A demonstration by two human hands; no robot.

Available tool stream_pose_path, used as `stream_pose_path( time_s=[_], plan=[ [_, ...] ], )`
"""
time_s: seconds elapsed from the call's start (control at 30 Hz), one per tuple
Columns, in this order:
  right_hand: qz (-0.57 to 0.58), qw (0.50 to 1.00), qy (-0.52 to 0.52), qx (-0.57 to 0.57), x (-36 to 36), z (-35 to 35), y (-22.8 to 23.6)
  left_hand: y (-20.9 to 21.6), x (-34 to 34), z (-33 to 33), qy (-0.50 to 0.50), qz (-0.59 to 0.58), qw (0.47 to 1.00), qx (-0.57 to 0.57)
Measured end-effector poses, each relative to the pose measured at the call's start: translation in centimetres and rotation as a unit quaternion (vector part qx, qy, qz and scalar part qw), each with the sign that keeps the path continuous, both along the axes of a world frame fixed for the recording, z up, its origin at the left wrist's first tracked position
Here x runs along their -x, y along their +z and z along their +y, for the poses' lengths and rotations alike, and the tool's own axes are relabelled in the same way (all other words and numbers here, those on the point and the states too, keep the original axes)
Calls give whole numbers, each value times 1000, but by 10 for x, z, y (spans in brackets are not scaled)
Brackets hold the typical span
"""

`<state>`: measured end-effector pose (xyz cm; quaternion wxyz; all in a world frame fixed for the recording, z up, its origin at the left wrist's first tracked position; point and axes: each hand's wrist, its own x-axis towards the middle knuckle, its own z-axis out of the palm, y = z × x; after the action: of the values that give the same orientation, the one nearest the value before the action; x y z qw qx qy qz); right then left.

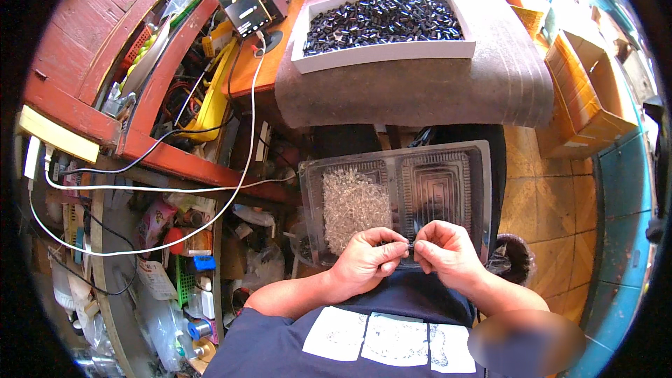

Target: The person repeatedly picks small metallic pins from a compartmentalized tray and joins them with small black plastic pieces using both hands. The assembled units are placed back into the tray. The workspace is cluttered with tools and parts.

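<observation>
My left hand (371, 259) and my right hand (448, 252) meet over the near edge of a clear plastic tray (393, 196) on my lap. Both are closed in a pinch, thumb against forefinger, on a tiny piece between them. That piece is too small to name. The tray has two compartments. In the left one lies a heap of small clear pieces (355, 206); the right one shows its bare ridged bottom.
Ahead, a white box (385, 56) full of small black cylindrical pieces (385, 21) stands on a grey-covered table (420, 91). A phone (240, 1) stands at its left, with a white cable (250, 126) looping down. Cluttered shelves lie left; a cardboard box (577, 91) right.
</observation>
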<state>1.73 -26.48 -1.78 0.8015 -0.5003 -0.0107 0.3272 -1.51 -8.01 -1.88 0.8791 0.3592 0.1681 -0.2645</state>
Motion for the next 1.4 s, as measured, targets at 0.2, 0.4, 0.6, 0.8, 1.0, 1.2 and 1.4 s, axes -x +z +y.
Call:
stream_pose_path(
  time_s=[0.2,0.4,0.6,0.8,1.0,1.2,1.4],
  plan=[
    [13,1000,-20,2,-1,-3,-3,-5,-3,-1,7,9,1000,11],
    [25,998,-27,44,-6,-7,-8,-8,0,6,51,-11,998,18],
    [21,998,-6,60,-8,-10,-14,3,2,7,4,-31,999,-7],
    [114,993,-16,-30,-7,-12,-14,7,5,5,-37,-101,994,-33],
    [116,990,-13,-79,-7,-11,-12,14,4,6,-46,-76,996,-12],
    [153,984,-39,-77,-7,-10,-15,12,3,9,-37,-12,995,95],
    [149,982,-28,-111,-6,-11,-15,13,3,5,-13,0,998,69]
  ],
)
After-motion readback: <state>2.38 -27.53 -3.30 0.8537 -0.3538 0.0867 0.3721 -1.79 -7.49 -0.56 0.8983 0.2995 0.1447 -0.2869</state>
